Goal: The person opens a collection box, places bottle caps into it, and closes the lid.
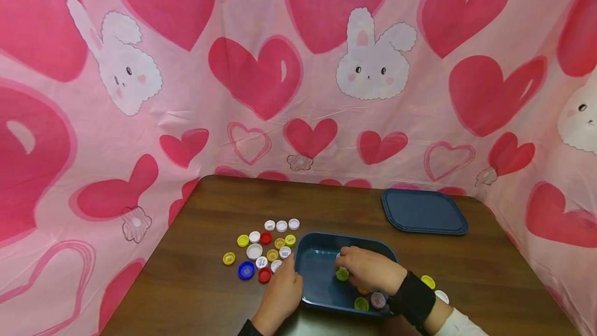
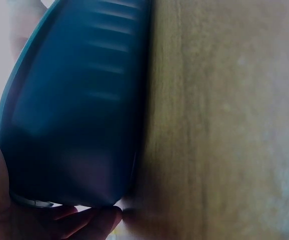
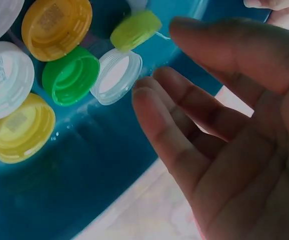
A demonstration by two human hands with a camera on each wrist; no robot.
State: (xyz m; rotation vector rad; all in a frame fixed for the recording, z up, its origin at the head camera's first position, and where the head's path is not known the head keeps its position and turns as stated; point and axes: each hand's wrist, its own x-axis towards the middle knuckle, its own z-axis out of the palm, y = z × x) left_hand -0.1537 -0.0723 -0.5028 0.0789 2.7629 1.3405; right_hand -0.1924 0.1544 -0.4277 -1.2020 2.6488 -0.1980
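A dark blue plastic box (image 1: 319,268) stands on the table with several bottle caps inside. My left hand (image 1: 282,292) grips its left end; in the left wrist view the fingers (image 2: 92,220) curl against the box's outer wall. My right hand (image 1: 370,268) reaches down into the box. The right wrist view shows its thumb and fingers (image 3: 157,112) apart, with no cap between them. Close to the fingertips are a yellow-green cap (image 3: 136,31) and a clear white cap (image 3: 117,77). Beside these lie a green cap (image 3: 70,76), an orange cap (image 3: 57,27) and a yellow cap (image 3: 22,128).
Several loose caps, among them a blue cap (image 1: 246,270) and a red cap (image 1: 264,275), lie left of the box. A yellow cap (image 1: 427,281) and a white cap (image 1: 441,296) lie near my right wrist. A blue lid (image 1: 424,211) rests at the back right.
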